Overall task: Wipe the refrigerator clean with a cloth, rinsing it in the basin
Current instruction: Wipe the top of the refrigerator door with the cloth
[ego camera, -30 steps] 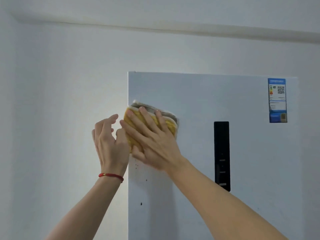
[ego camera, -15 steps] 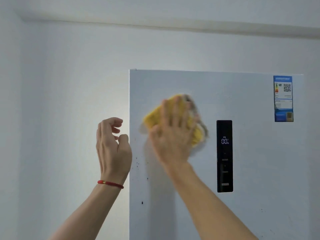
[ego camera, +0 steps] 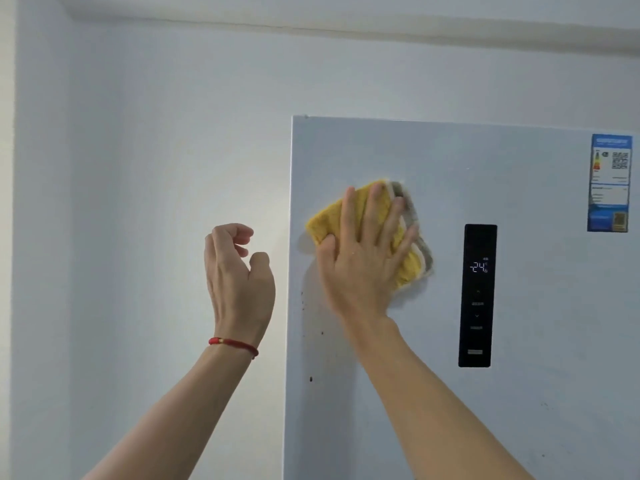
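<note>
- Right now the right hand (ego camera: 360,265) is flat on a folded yellow cloth (ego camera: 408,261), pushing it onto the refrigerator door (ego camera: 540,393).
- Its fingers (ego camera: 375,209) are spread wide on the cloth. They press it; they do not squeeze it.
- The cloth sits high on the door, near the left edge. Its long side tilts, going from the upper left down to the lower right.
- The left hand (ego camera: 239,282) is up in the air, just left of the door edge. Its fingers are loosely curled and hold nothing. A red bracelet (ego camera: 233,344) is on that wrist.
- Small dark spots (ego camera: 311,378) sit on the door below the cloth, close to the left edge. So the dirt lies down and a bit left from the pressing hand, and the right hand is the nearer one. I think the wipe should go down that way.
- To the right of the cloth is a black control panel (ego camera: 478,296) with lit numbers. A wide wipe to the right could bump it.
- A blue energy sticker (ego camera: 610,183) is far up on the right.
- No basin shows here.
</note>
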Action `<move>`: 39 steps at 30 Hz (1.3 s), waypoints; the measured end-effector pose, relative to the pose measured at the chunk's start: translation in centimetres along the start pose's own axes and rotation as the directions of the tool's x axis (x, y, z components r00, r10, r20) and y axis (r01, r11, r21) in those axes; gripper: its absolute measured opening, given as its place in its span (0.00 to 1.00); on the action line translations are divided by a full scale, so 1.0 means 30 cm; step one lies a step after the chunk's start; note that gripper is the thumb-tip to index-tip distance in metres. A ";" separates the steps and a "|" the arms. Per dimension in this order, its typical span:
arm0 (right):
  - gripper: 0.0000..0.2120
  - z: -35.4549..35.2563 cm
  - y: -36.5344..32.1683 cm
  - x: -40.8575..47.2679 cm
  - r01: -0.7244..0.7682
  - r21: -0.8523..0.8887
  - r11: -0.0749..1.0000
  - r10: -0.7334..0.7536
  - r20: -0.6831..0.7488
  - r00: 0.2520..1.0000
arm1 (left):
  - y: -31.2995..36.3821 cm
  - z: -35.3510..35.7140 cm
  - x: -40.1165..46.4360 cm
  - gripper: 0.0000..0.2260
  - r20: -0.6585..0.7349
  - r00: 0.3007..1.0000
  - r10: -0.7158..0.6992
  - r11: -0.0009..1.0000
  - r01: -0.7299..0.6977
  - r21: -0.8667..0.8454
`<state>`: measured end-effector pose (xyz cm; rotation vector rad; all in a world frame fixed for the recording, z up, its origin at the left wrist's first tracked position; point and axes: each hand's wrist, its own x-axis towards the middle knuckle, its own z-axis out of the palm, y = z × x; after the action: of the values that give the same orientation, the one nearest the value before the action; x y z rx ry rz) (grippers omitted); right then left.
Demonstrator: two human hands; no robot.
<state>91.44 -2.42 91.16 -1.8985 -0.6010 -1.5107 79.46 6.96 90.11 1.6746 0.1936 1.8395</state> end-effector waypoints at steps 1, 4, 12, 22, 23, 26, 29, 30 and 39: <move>0.34 0.020 -0.049 -0.033 0.144 -0.009 0.990 -0.144 0.029 0.989 | 0.006 0.004 0.004 0.13 -0.004 0.999 0.032 0.999 -0.032 0.000; 0.30 0.039 -0.081 -0.111 0.533 0.026 0.846 -0.532 0.124 0.838 | 0.031 0.040 0.005 0.08 -0.012 0.992 0.129 0.992 -0.130 -0.007; 0.32 -0.095 0.449 -0.031 0.370 -0.089 0.925 -0.360 0.111 0.926 | 0.126 0.187 -0.088 0.17 0.128 0.927 0.352 0.927 -0.364 0.091; 0.35 -0.206 0.981 0.076 -0.705 0.089 0.704 0.705 0.034 0.708 | 0.231 0.324 -0.201 0.23 0.554 0.673 0.490 0.746 -0.652 0.133; 0.35 -0.200 0.934 0.075 -0.683 0.069 0.727 0.684 0.024 0.730 | 0.242 0.336 -0.215 0.24 0.577 0.654 0.490 0.736 -0.664 0.127; 0.34 -0.172 0.779 0.018 -0.170 -0.056 0.984 0.175 0.086 0.981 | 0.288 0.394 -0.255 0.23 0.582 0.636 0.508 0.735 -0.672 0.093; 0.34 -0.202 0.817 0.016 0.331 -0.051 0.942 -0.315 0.207 0.926 | 0.337 0.464 -0.298 0.21 0.543 0.667 0.510 0.771 -0.635 0.057; 0.35 -0.214 0.886 0.045 0.359 -0.063 0.931 -0.339 0.213 0.916 | 0.347 0.481 -0.310 0.21 0.539 0.672 0.507 0.778 -0.626 0.049; 0.36 -0.283 1.224 0.064 -0.682 0.177 0.709 0.681 0.076 0.728 | 0.294 0.450 -0.301 0.18 0.448 0.760 0.471 0.797 -0.584 0.154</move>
<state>111.48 -34.14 87.13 -1.6912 -0.0038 -0.9142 88.92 -8.92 89.39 2.4673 -0.2330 1.8701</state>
